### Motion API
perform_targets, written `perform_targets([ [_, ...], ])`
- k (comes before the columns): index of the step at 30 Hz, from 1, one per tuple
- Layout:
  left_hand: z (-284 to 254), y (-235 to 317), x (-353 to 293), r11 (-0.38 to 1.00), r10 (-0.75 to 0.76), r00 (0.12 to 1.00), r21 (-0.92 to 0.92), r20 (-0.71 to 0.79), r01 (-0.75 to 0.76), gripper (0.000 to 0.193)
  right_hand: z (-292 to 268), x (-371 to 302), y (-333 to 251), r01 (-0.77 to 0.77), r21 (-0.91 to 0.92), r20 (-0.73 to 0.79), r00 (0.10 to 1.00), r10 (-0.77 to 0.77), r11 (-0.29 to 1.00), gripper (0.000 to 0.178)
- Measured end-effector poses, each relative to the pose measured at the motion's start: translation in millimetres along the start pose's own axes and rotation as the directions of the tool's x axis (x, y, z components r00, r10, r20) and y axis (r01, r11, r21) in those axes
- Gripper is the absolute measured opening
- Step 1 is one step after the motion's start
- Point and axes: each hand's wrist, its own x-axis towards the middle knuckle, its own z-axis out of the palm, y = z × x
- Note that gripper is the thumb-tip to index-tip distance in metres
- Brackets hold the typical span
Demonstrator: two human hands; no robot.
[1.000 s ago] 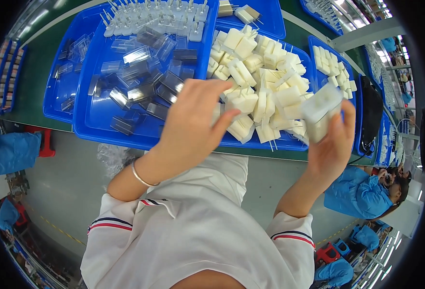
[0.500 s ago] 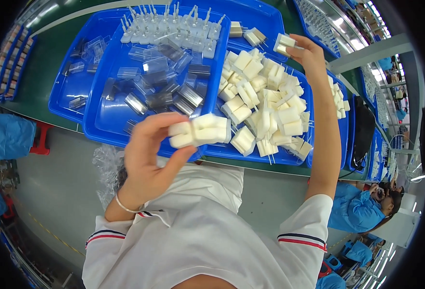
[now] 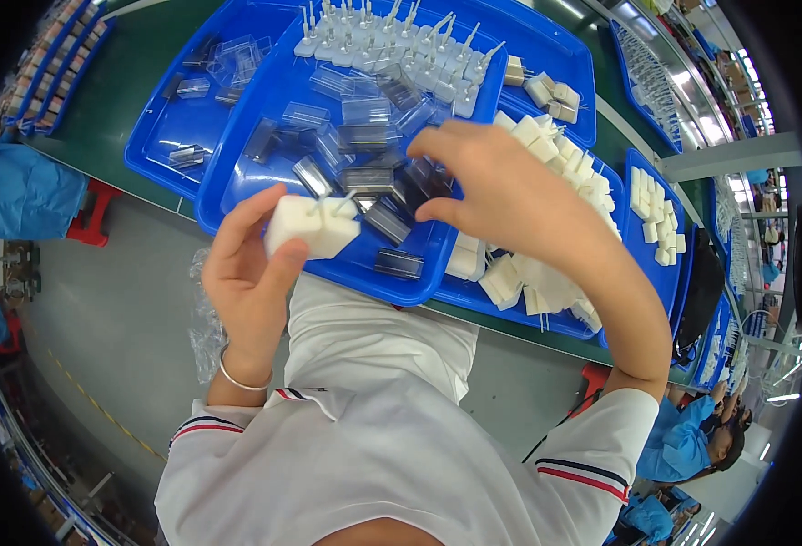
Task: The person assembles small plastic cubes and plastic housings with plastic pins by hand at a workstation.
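Left hand [image 3: 251, 273]: closed on a white foam block [image 3: 312, 227], thumb below, fingers above, raised over the near tray rim.
Block: probably light, soft, crushable; thin pins on top, best held by flat sides.
Right hand [image 3: 510, 196]: fingers curled over clear plastic cases [image 3: 364, 136]; holding anything, cannot tell.
Around: blue tray [image 3: 264, 100], more white blocks [image 3: 555, 155], green surface [image 3: 100, 164].

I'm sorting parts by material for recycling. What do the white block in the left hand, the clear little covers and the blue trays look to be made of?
White block: probably matte moulded plastic, opaque with soft edges; thin metal-looking pins stick up from it.
Clear covers: likely thin glossy transparent plastic, since the tray shows through.
Blue tray: seemingly rigid plastic, smooth with a slight sheen.
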Motion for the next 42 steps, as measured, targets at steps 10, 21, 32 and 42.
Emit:
perform_targets([
  [10, 25, -3, 12, 0.997, 0.073, 0.97, -0.052, 0.231, -0.063, 0.03, -7, -45, -10, 0.24, 0.441, -0.294, 0.949, -0.114, 0.865, 0.037],
  [21, 55, -4, 10, 0.989, 0.138, 0.927, 0.005, 0.35, -0.149, 0.018, -5, -97, -5, 0.332, 0.257, -0.648, 0.756, -0.093, 0.907, 0.036],
  [32, 66, -1, 4, 0.984, 0.143, 0.921, 0.051, 0.361, -0.173, 0.015, 4, -101, -5, 0.282, 0.284, -0.628, 0.777, -0.044, 0.916, 0.036],
  [42, 72, 2, 4, 0.975, 0.164, 0.897, 0.072, 0.411, -0.212, 0.017, 6, -103, -3, 0.21, 0.354, -0.486, 0.874, -0.012, 0.911, 0.034],
])
